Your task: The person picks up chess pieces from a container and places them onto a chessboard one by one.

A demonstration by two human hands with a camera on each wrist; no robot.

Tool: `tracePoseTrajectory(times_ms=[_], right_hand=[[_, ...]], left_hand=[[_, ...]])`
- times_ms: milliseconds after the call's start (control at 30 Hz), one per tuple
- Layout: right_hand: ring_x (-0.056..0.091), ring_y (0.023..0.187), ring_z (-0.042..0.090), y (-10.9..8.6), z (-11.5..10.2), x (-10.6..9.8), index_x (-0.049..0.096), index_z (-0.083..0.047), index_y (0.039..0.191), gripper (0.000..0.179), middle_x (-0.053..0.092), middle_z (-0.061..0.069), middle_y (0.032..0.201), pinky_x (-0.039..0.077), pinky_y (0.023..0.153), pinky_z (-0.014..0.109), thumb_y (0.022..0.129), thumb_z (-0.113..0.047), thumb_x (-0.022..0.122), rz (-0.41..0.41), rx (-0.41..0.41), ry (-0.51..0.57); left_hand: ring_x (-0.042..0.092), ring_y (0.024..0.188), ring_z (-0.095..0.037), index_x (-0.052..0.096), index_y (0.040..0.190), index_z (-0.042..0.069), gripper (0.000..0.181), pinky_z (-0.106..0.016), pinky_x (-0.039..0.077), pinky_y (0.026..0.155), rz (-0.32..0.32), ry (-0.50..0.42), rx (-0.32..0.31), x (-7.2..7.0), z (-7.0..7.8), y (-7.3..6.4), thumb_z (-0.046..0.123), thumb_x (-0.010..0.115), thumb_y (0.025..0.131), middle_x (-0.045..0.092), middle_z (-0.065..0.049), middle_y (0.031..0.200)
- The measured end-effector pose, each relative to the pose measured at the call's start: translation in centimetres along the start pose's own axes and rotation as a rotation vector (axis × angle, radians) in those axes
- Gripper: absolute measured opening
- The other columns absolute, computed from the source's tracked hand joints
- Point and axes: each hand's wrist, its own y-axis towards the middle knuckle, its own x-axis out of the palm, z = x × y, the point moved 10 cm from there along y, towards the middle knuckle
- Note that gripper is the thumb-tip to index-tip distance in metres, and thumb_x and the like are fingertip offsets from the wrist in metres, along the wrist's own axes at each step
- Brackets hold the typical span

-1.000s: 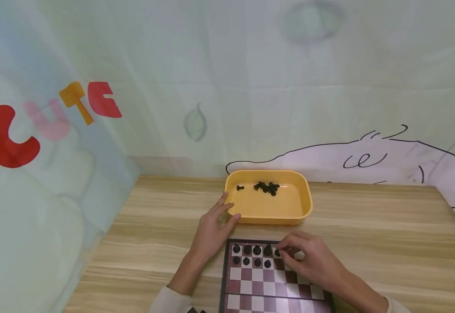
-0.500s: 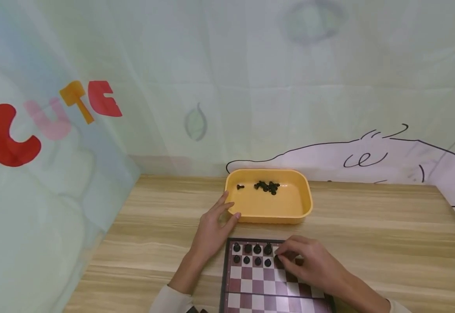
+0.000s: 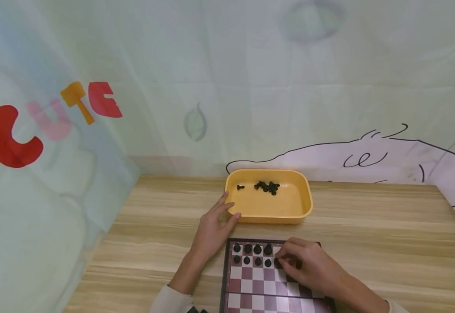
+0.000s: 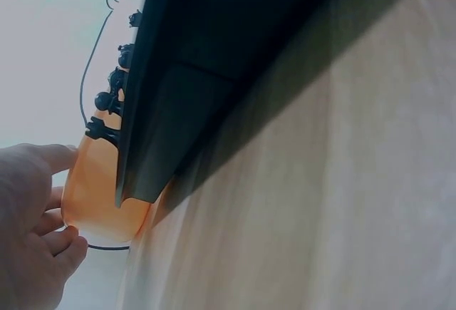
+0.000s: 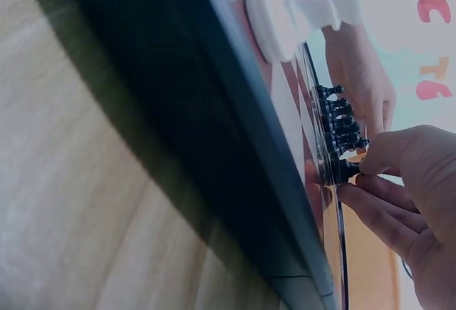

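My right hand (image 3: 307,263) is over the far part of a chessboard (image 3: 247,287), its thumb and fingertips pinching a black chess piece (image 5: 348,170). The right wrist view has that piece with its base right at the board surface; my fingers partly hide it. Left of it stand two short rows of black chess pieces (image 3: 257,249), upright on their squares. My left hand (image 3: 209,232) holds the left front corner of a yellow plastic tray (image 3: 270,220), thumb at the front wall and fingers over the rim. Several black pieces (image 3: 268,188) lie loose inside the tray.
White chess pieces (image 5: 274,25) stand on the board's near side, seen in the right wrist view. The wooden tabletop (image 3: 376,226) ends at a printed curtain (image 3: 250,108) behind the tray. The tray sits just beyond the board's far edge.
My right hand has shifted slightly toward me, its fingertips passing from the back row to the second row of black pieces. My left hand and the tray have stayed put.
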Motion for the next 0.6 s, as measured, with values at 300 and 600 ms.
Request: tracePoseTrajectory(times_ms=[300, 600], right_hand=[[0.062, 0.08, -0.009, -0.13, 0.09, 0.02, 0.075, -0.018, 0.098, 0.02, 0.073, -0.009, 0.097, 0.06, 0.066, 0.013, 0.089, -0.001, 0.08, 0.006, -0.023, 0.023], [0.063, 0.082, -0.009, -0.16, -0.15, 0.1, 0.074, -0.018, 0.097, 0.021, 0.073, -0.008, 0.097, 0.059, 0.067, 0.011, 0.089, 0.0, 0.08, -0.006, -0.061, 0.015]], left_hand=[[0.044, 0.153, -0.029, 0.07, 0.137, 0.006, 0.048, -0.049, 0.038, 0.127, -0.005, 0.0, -0.013, -0.03, -0.01, -0.02, 0.039, 0.073, 0.102, 0.042, -0.003, 0.168], [0.044, 0.154, -0.028, 0.07, 0.137, 0.007, 0.048, -0.049, 0.038, 0.127, -0.006, 0.004, -0.02, 0.06, -0.15, 0.0, 0.039, 0.073, 0.102, 0.042, -0.001, 0.168]])
